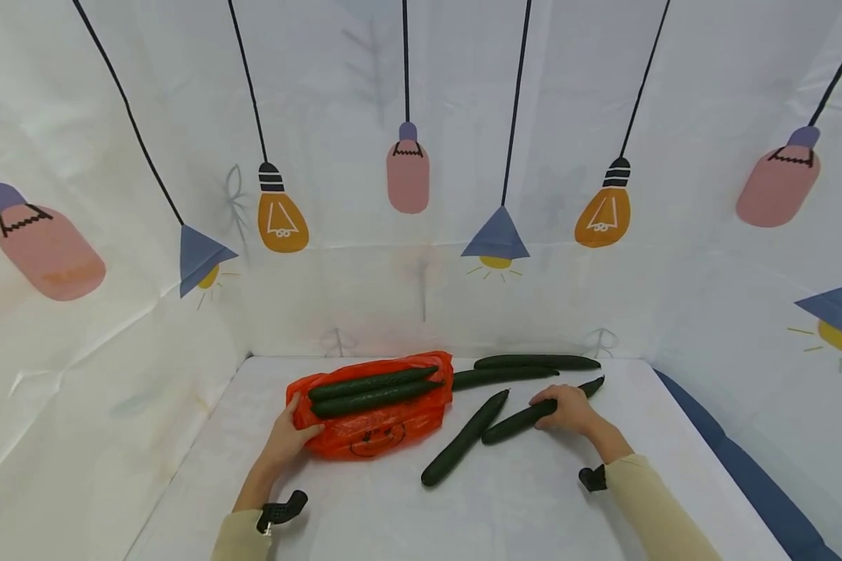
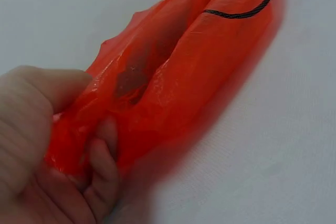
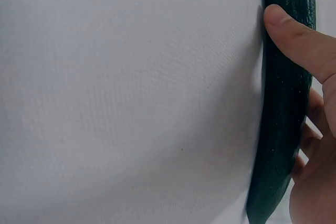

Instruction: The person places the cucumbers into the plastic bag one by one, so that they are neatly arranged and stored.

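Note:
My left hand grips the left end of a red plastic bag with a smiling face printed in black. In the left wrist view the bag is bunched between thumb and curled fingers. Two dark green cucumbers lie side by side over the bag. My right hand holds another cucumber around its middle, thumb on the near side. The right wrist view has this cucumber running lengthwise, with the fingers partly hidden behind it. To its left, a loose cucumber lies slantwise.
Behind these, one cucumber reaches right from the bag's edge, and another lies near the table's back edge. White cloth covers the table. A sheet printed with lamps hangs behind, and something blue borders the right side.

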{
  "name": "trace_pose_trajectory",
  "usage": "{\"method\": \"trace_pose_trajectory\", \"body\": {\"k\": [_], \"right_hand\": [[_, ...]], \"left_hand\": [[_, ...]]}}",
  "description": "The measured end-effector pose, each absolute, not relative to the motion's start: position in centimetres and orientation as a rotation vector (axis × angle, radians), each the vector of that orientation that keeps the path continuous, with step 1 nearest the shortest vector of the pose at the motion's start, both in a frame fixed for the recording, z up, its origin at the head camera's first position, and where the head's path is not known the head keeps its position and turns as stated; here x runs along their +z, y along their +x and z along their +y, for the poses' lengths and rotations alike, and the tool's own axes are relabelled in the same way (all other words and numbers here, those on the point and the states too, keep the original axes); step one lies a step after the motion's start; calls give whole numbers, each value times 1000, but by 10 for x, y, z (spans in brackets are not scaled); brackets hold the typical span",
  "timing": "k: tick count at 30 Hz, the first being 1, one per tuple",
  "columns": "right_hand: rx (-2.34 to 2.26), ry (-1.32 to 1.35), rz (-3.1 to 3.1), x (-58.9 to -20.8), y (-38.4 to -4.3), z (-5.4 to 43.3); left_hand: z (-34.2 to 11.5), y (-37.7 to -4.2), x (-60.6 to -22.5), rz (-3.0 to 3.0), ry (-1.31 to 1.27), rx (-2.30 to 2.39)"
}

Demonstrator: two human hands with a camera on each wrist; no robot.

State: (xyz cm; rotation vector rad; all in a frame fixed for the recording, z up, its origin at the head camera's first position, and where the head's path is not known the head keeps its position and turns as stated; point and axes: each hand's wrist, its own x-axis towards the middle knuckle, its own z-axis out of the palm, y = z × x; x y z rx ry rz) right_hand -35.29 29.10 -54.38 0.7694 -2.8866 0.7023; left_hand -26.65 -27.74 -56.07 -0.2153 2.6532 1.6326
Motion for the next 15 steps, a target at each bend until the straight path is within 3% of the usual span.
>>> {"method": "trace_pose_trajectory", "body": {"k": [15], "right_hand": [[932, 957, -2871, -535, -338, 288]], "left_hand": [[-277, -269, -563, 2725, -221, 1649]]}}
